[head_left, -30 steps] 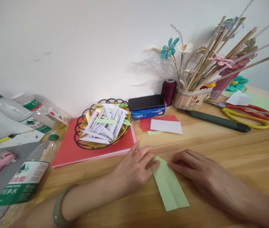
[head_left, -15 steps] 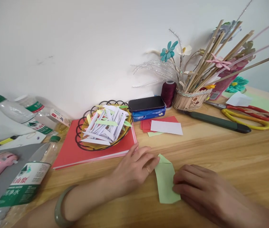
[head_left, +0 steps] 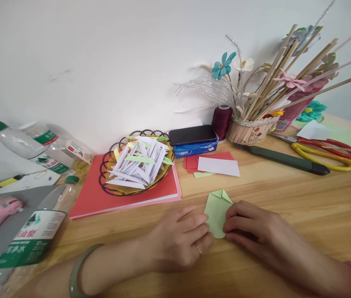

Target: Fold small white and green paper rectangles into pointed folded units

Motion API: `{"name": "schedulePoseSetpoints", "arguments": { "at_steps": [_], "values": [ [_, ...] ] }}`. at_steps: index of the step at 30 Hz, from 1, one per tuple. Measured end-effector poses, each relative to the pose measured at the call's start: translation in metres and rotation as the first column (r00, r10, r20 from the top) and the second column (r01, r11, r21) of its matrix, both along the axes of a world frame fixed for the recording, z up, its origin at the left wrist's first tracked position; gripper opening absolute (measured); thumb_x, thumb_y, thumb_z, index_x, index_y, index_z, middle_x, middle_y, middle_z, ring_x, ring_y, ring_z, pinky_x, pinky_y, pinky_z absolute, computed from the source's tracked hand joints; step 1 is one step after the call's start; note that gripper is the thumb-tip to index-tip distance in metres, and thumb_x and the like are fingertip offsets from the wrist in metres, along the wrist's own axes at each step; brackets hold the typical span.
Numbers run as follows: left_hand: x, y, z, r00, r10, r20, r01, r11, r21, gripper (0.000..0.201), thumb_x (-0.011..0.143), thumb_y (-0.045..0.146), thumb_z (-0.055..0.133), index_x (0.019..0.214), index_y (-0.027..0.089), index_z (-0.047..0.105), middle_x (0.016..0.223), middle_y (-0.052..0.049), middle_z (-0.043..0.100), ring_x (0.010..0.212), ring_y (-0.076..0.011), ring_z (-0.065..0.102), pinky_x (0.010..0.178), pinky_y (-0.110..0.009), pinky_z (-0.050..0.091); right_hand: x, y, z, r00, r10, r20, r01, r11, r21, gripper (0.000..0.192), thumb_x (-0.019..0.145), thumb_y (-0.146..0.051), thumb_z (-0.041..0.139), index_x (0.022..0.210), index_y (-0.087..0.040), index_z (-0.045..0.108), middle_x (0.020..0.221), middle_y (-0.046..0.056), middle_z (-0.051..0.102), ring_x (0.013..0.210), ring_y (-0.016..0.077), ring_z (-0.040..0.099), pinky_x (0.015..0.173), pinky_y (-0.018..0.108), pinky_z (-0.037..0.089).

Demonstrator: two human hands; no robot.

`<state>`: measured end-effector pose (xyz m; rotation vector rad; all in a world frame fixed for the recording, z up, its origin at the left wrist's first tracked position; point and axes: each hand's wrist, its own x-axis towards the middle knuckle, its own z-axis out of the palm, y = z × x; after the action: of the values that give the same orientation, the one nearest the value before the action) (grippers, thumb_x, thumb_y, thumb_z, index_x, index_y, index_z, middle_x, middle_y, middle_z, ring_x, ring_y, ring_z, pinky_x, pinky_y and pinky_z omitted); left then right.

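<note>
A small light green paper (head_left: 217,213) is between my hands, just above the wooden tabletop. Folded corners show at its far end, and its near end looks rounded or bent. My left hand (head_left: 181,240), with a ring on one finger and a jade-coloured bangle on the wrist, has its curled fingers at the paper's left edge; its thumb is hidden. From the other side my right hand (head_left: 256,231) pinches the right edge between thumb and fingers.
A basket (head_left: 102,188) of folded paper strips sits on red paper (head_left: 85,198). Behind lie white slips (head_left: 219,166) and a phone (head_left: 192,135) on a blue pack. To the right are a dark green cutter (head_left: 287,159) and scissors (head_left: 324,159); bottles (head_left: 32,236) and a pink glue gun (head_left: 0,215) lie left.
The green paper has shifted away from me and turned, with its far corners folded in. My left hand has moved nearer, its fingers more curled; my right hand has slid slightly farther away.
</note>
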<state>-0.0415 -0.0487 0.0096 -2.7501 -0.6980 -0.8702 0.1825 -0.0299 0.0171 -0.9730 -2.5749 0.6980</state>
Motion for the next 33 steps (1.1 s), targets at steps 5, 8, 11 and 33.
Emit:
{"name": "schedulePoseSetpoints", "arguments": {
  "at_steps": [5,8,11,33],
  "values": [
    [0.000,-0.005,-0.004,0.999,-0.014,-0.050,0.014,1.000,0.003,0.011,0.088,0.009,0.052,0.089,0.010,0.063,0.083,-0.002,0.068,0.094,-0.0138,0.057,0.096,-0.033,0.041,-0.005,-0.001,-0.002,0.995,-0.094,-0.021,0.093,0.994,-0.058,0.014,0.088,-0.018,0.048,0.077,-0.020,0.057,0.080,0.002,0.057,0.072,0.0144,0.056,0.063,0.026,0.044],
    [0.002,-0.006,-0.005,1.000,-0.008,-0.026,0.007,0.999,-0.040,0.013,0.089,0.008,0.049,0.088,0.010,0.062,0.078,-0.001,0.067,0.088,-0.0123,0.058,0.095,-0.030,0.042,-0.010,-0.003,-0.002,0.992,-0.127,-0.008,0.127,0.991,-0.041,0.015,0.087,-0.016,0.046,0.075,-0.020,0.054,0.079,0.002,0.056,0.071,0.0150,0.056,0.063,0.027,0.043],
    [0.003,-0.007,-0.007,0.999,-0.011,-0.048,0.008,0.998,-0.070,0.015,0.089,0.008,0.047,0.085,0.010,0.061,0.076,-0.002,0.065,0.084,-0.0122,0.059,0.093,-0.029,0.044,-0.014,-0.004,-0.003,0.987,-0.162,0.001,0.162,0.987,-0.006,0.015,0.086,-0.015,0.045,0.074,-0.019,0.053,0.078,0.003,0.055,0.072,0.0159,0.055,0.064,0.029,0.043],
    [0.010,-0.008,-0.006,0.987,0.080,-0.140,-0.121,0.941,-0.315,0.018,0.096,0.022,0.040,0.088,0.016,0.055,0.080,0.000,0.058,0.080,-0.0124,0.057,0.073,-0.024,0.048,-0.014,-0.006,-0.004,0.983,-0.183,0.022,0.183,0.983,0.006,0.009,0.084,-0.014,0.045,0.079,-0.020,0.049,0.081,0.003,0.053,0.072,0.0167,0.053,0.063,0.030,0.042]
  ]
}}
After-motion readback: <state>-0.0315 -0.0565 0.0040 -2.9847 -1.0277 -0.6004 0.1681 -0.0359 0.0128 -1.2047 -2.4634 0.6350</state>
